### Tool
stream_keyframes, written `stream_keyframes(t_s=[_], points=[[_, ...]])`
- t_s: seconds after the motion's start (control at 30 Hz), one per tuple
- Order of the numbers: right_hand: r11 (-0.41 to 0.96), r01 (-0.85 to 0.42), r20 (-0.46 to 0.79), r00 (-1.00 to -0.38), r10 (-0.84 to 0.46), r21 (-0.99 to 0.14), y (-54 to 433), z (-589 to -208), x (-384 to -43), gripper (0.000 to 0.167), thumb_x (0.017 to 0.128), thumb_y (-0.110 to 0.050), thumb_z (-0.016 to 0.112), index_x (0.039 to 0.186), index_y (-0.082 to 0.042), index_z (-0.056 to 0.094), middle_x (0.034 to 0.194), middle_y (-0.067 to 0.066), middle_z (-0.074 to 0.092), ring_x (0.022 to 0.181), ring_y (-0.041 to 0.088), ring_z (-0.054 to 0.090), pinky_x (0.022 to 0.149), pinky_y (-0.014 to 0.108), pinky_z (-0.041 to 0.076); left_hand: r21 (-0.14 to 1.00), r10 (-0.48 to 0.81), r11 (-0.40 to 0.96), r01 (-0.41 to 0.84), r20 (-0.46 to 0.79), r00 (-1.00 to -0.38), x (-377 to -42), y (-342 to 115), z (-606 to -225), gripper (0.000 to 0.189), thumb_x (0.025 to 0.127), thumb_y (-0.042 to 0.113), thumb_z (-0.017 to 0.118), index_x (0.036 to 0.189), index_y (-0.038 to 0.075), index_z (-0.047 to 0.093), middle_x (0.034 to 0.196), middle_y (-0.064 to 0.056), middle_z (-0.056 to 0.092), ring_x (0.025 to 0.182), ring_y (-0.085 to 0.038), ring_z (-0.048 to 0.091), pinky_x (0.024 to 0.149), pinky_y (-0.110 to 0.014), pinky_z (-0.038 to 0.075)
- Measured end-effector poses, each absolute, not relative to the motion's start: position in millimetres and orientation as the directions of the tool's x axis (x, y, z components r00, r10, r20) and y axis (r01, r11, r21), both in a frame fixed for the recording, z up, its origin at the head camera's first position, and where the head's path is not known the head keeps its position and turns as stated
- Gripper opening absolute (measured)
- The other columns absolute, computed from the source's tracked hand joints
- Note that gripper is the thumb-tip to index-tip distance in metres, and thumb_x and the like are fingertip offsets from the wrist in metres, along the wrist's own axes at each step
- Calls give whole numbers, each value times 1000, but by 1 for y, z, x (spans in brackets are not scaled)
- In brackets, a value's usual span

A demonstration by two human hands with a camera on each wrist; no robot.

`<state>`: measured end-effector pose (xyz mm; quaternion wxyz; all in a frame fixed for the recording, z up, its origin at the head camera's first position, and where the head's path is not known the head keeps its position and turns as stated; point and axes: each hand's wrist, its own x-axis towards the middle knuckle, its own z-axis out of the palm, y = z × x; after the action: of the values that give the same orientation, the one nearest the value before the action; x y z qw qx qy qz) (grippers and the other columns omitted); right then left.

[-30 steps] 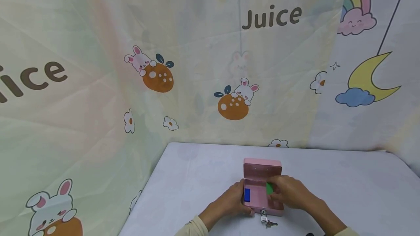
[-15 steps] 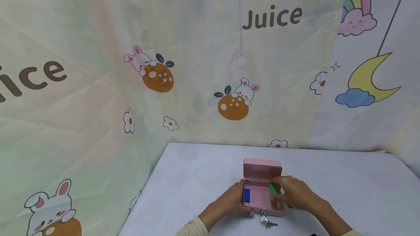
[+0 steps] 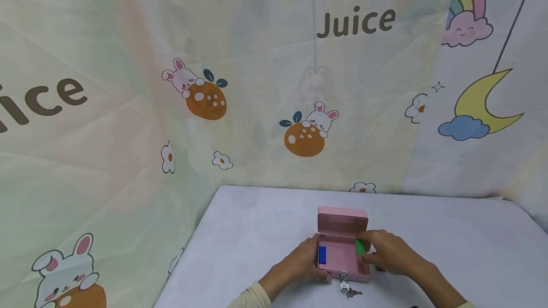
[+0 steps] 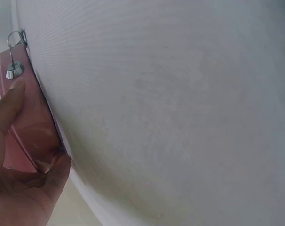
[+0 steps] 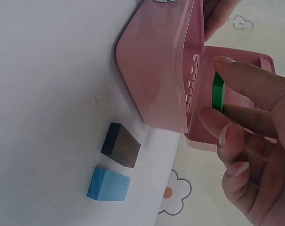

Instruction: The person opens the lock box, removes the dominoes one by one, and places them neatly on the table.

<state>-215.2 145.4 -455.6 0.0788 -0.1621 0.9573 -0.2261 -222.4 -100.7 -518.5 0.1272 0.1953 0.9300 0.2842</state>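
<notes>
A pink metal cash box (image 3: pixel 340 274) stands on the table with its lid (image 3: pixel 342 222) raised. My left hand (image 3: pixel 303 259) grips the box's left side, thumb toward the front, as the left wrist view (image 4: pixel 20 197) also shows. Between thumb and fingers, my right hand (image 3: pixel 387 251) pinches a green block (image 5: pixel 218 92) at the box's right wall, level with the opening. A blue block (image 3: pixel 322 255) sits inside against the left wall. From the lock (image 3: pixel 344 278) on the front hangs a set of keys (image 3: pixel 353 293).
In the right wrist view, a dark block (image 5: pixel 121 145) and a light blue block (image 5: pixel 108 184) lie on the white tabletop (image 5: pixel 48 94) beside the box's right wall. Behind the table hangs a printed curtain (image 3: pixel 257 175).
My right hand has shifted right with the green block, from over the box's interior to its right wall. The left hand and the box have stayed in place.
</notes>
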Motion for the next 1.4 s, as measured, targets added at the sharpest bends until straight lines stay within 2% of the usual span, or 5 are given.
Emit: stream_keyframes(t_s=[0.53, 0.83, 1.2, 1.4], points=[[861, -245, -112, -939, -325, -445, 154, -458, -213, 52, 75, -21, 87, 123, -9, 71, 76, -10, 60, 73, 12, 50, 60, 27, 44, 569, 440, 765, 302, -119, -890, -221, -102, -519, 108, 69, 42, 91, 155, 24, 29, 143, 3, 53, 124, -9, 54, 112, -39, 45], [846, -304, -62, -929, -366, -437, 165, -462, -211, 47, 75, -24, 87, 117, -9, 72, 76, -15, 58, 70, 6, 47, 57, 23, 41, 566, 443, 765, 308, -114, -889, -221, -101, -518, 105, 71, 41, 91, 154, 25, 29, 144, 4, 52, 126, -10, 53, 112, -39, 44], [851, -306, -84, -924, -374, -427, 173, -461, -214, 47, 77, -25, 86, 117, -6, 71, 77, -14, 60, 74, 11, 51, 61, 26, 44, 532, 454, 771, 350, -74, -888, -219, -100, -515, 105, 69, 41, 92, 153, 21, 31, 139, 3, 55, 123, -8, 54, 110, -36, 47], [856, -258, -121, -931, -343, -448, 180, -462, -213, 49, 76, -27, 87, 116, -5, 70, 80, -10, 62, 78, 15, 52, 69, 33, 49, 543, 451, 768, 340, -82, -889, -220, -100, -516, 104, 69, 41, 92, 152, 23, 33, 137, 5, 56, 121, -7, 55, 110, -36, 47]])
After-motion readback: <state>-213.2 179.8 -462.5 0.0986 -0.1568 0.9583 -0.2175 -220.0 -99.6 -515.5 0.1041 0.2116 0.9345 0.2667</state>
